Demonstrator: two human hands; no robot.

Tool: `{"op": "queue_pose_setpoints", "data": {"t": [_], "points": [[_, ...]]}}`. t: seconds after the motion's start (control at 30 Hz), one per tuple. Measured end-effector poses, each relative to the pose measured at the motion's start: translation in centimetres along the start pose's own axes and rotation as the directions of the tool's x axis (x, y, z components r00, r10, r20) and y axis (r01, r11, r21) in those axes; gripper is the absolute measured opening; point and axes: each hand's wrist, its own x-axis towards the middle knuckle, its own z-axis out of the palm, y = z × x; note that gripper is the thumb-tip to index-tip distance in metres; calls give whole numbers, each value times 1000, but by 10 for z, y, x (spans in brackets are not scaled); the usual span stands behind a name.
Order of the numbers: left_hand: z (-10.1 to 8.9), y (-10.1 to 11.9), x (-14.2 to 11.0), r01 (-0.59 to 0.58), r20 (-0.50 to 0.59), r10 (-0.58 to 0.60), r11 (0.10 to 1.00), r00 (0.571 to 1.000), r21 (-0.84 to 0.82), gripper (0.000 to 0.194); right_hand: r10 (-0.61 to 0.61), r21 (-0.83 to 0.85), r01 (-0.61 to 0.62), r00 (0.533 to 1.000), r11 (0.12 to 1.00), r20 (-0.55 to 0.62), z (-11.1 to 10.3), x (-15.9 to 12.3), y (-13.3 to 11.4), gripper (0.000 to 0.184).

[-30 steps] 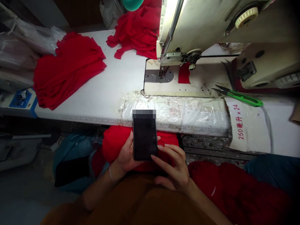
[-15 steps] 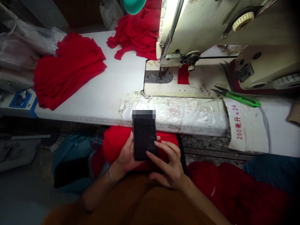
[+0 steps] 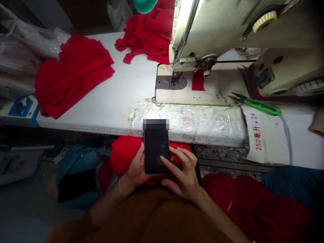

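Note:
A black smartphone point(image 3: 156, 150) with a dark screen is held upright before me, its top edge overlapping the table's front edge. My left hand point(image 3: 135, 168) is wrapped around its lower left side, the thumb along the edge and the other fingers mostly hidden behind. Over the phone's lower right part, my right hand point(image 3: 184, 172) has its fingers spread, the index fingertip at the screen. Whether that fingertip touches the glass I cannot tell. Beneath the phone, red fabric point(image 3: 124, 152) lies over my lap.
Beyond the phone stands a sewing machine point(image 3: 215, 30) on a white table point(image 3: 126, 84). Green thread snips point(image 3: 258, 104) lie at its right. A stack of red cloth pieces point(image 3: 76, 77) rests at the left, more red cloth point(image 3: 152, 37) behind. Dark red fabric point(image 3: 248, 206) is piled at lower right.
My right hand has shifted slightly, its index fingertip moving a little up and right on the phone. The left hand keeps its hold on the phone.

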Motion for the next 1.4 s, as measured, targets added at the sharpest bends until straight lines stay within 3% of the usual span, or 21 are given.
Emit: {"op": "queue_pose_setpoints", "data": {"t": [0.43, 0.67, 0.9, 1.03, 1.27, 1.4], "points": [[-1, 1, -3, -2, -12, 2, 1000, 1000, 4, 70, -7, 42, 8, 1000, 999, -30, 3, 5, -2, 56], [-3, 1, -5, 12, 56, -10, 999, 998, -31, 72, -54, 17, 55, 997, 998, -58, -2, 11, -4, 52], [0, 1, -5, -19, -84, 18, 1000, 996, -7, 66, -61, 5, 61, 997, 998, -52, -2, 13, -4, 50], [2, 0, -4, -31, -102, 28, 999, 994, -23, 66, -69, 9, 69, 996, 998, -52, -2, 14, -3, 49], [0, 0, -3, -23, -94, 25, 1000, 995, 16, 70, -62, 3, 62, 996, 998, -56, -3, 12, -1, 50], [-4, 0, -3, -15, -30, 16, 999, 999, 36, 71, -56, -4, 56, 997, 998, -51, -4, 9, 0, 51]]}}
